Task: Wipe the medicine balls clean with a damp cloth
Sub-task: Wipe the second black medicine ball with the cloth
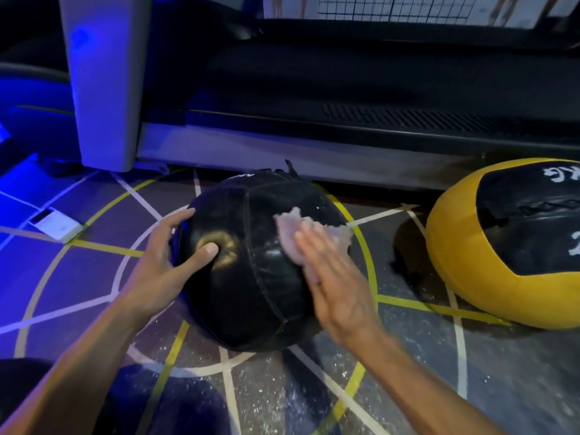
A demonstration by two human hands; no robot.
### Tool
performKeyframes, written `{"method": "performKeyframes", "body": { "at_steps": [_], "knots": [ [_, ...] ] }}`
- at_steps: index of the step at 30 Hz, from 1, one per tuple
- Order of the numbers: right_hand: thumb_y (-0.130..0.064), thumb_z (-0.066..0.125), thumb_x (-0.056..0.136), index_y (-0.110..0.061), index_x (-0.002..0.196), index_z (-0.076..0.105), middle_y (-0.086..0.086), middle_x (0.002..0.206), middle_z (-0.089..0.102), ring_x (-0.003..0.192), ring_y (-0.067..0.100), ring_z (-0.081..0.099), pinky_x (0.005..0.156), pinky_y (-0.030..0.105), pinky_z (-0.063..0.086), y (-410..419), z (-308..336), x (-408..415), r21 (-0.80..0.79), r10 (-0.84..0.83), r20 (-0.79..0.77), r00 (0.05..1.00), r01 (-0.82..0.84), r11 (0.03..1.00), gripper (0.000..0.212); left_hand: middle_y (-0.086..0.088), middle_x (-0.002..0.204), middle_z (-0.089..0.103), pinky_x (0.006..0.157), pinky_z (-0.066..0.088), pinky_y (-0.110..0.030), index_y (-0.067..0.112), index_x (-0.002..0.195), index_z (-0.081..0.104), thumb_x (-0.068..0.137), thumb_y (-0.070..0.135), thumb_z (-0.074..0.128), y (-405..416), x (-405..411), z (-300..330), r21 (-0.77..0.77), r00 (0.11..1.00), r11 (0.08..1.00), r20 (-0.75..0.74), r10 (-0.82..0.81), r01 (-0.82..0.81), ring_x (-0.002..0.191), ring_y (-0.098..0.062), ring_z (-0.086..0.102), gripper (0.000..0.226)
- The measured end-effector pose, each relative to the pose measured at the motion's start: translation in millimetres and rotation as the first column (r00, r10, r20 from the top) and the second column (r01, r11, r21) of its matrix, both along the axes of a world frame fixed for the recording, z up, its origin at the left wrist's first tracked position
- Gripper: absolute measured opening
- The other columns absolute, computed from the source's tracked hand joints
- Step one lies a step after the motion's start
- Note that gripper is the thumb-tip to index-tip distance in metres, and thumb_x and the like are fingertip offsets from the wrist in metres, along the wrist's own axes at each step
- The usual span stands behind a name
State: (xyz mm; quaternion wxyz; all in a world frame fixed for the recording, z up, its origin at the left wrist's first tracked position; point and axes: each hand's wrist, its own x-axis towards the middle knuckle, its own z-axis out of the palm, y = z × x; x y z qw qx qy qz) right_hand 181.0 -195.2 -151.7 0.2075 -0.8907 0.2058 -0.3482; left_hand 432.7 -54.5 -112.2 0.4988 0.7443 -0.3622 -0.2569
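Two medicine balls lay on marked floor [94, 277]. White flat device [56, 226] sat at 9 o'clock of black ball [251, 277]. Left hand [166, 262] braced black ball's left side, fingers spread wide, thumb pressed on worn gold patch. Right hand [332, 277] pressed pale cloth [310, 233] flat-fingered against ball's upper right. Yellow-and-black ball [455, 246] waited at 3 o'clock, untouched. Risk: ball rolling toward 9 o'clock under wiping pressure if left brace slackened; cloth sliding from beneath open palm.
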Motion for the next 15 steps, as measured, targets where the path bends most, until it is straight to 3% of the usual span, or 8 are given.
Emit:
{"method": "performKeyframes", "body": {
  "at_steps": [3, 6, 7, 9, 10, 12, 13, 15],
  "knots": [
    [-0.026, 0.037, 0.111, -0.032, 0.151, 0.048, -0.009, 0.152, 0.052, 0.142, 0.009, 0.046, 0.114, 0.035, 0.041, -12.4, -1.6, -9.3, 0.482, -0.302, 0.071, 0.951, 0.233, 0.845, 0.042, 0.017, 0.138, 0.051, 0.103, 0.049, -0.035, 0.048, 0.137, 0.050, 0.068, 0.059, 0.082, 2.5, -7.2, 3.2, -0.013, 1.000, 1.000, 0.001, -0.010, 0.010, 0.124, 0.007, 0.052, 0.077],
    [-0.036, 0.044, 0.094, -0.026, 0.112, 0.072, -0.002, 0.108, 0.075, 0.105, 0.023, 0.067, 0.096, 0.047, 0.052, -50.2, -13.7, -9.4, 0.830, -0.593, -0.046, 0.804, 0.361, 0.425, 0.035, 0.023, 0.134, 0.051, 0.090, 0.051, -0.021, 0.040, 0.136, 0.051, 0.075, 0.042, 0.088, 16.7, -13.3, 3.9, 0.007, 1.000, 1.000, 0.010, -0.005, 0.005, 0.117, 0.017, 0.051, 0.072],
    [-0.035, 0.046, 0.091, -0.022, 0.098, 0.072, -0.003, 0.095, 0.074, 0.096, 0.023, 0.067, 0.091, 0.047, 0.052, -58.2, -15.5, -12.0, 0.855, -0.632, -0.063, 0.773, 0.369, 0.365, 0.030, 0.016, 0.137, 0.051, 0.083, 0.052, -0.015, 0.038, 0.133, 0.052, 0.074, 0.038, 0.091, 24.5, -13.5, 4.1, 0.023, 1.000, 1.000, 0.013, 0.003, -0.003, 0.114, 0.019, 0.051, 0.071],
    [-0.031, 0.046, 0.099, -0.022, 0.088, 0.067, -0.008, 0.083, 0.066, 0.083, 0.018, 0.062, 0.080, 0.039, 0.047, -52.6, -4.1, -16.7, 0.815, -0.635, -0.073, 0.769, 0.413, 0.407, 0.025, 0.004, 0.138, 0.052, 0.078, 0.048, -0.010, 0.037, 0.125, 0.055, 0.068, 0.045, 0.093, 33.6, -14.2, 8.8, 0.007, 0.999, 0.999, 0.032, 0.034, -0.035, 0.112, 0.021, 0.050, 0.069],
    [-0.030, 0.044, 0.104, -0.026, 0.094, 0.068, -0.010, 0.089, 0.068, 0.086, 0.014, 0.063, 0.082, 0.036, 0.046, -44.6, 2.4, -17.9, 0.775, -0.611, -0.063, 0.789, 0.424, 0.468, 0.027, 0.005, 0.138, 0.052, 0.083, 0.045, -0.011, 0.039, 0.122, 0.055, 0.064, 0.058, 0.085, 32.7, -15.7, 11.6, -0.004, 0.997, 0.999, 0.062, 0.053, -0.053, 0.115, 0.020, 0.048, 0.068],
    [-0.028, 0.041, 0.110, -0.031, 0.131, 0.065, -0.012, 0.127, 0.069, 0.120, 0.009, 0.062, 0.102, 0.031, 0.046, -19.5, 20.9, -13.0, 0.626, -0.474, 0.045, 0.880, 0.345, 0.699, 0.032, 0.015, 0.145, 0.047, 0.105, 0.038, -0.017, 0.047, 0.131, 0.053, 0.063, 0.074, 0.070, 24.3, -20.7, 16.4, 0.009, 0.980, 1.000, 0.198, 0.025, -0.028, 0.131, 0.013, 0.042, 0.075],
    [-0.024, 0.040, 0.111, -0.026, 0.145, 0.056, -0.007, 0.142, 0.062, 0.133, 0.012, 0.055, 0.112, 0.030, 0.041, -5.9, 29.6, -7.8, 0.504, -0.384, 0.126, 0.915, 0.275, 0.819, 0.037, 0.018, 0.151, 0.043, 0.116, 0.035, -0.027, 0.050, 0.138, 0.048, 0.066, 0.078, 0.067, 19.0, -24.1, 16.6, 0.032, 0.956, 0.999, 0.292, -0.024, 0.015, 0.140, 0.004, 0.038, 0.080],
    [-0.009, 0.040, 0.108, -0.006, 0.145, 0.052, 0.011, 0.146, 0.056, 0.138, 0.029, 0.051, 0.116, 0.035, 0.038, 20.0, 40.8, 6.1, 0.157, -0.083, 0.133, 0.988, 0.062, 0.986, 0.040, 0.020, 0.156, 0.039, 0.122, 0.030, -0.046, 0.050, 0.146, 0.043, 0.069, 0.080, 0.065, 11.7, -30.9, 16.3, 0.075, 0.915, 0.996, 0.397, -0.076, 0.050, 0.147, -0.009, 0.034, 0.086]
  ]
}}
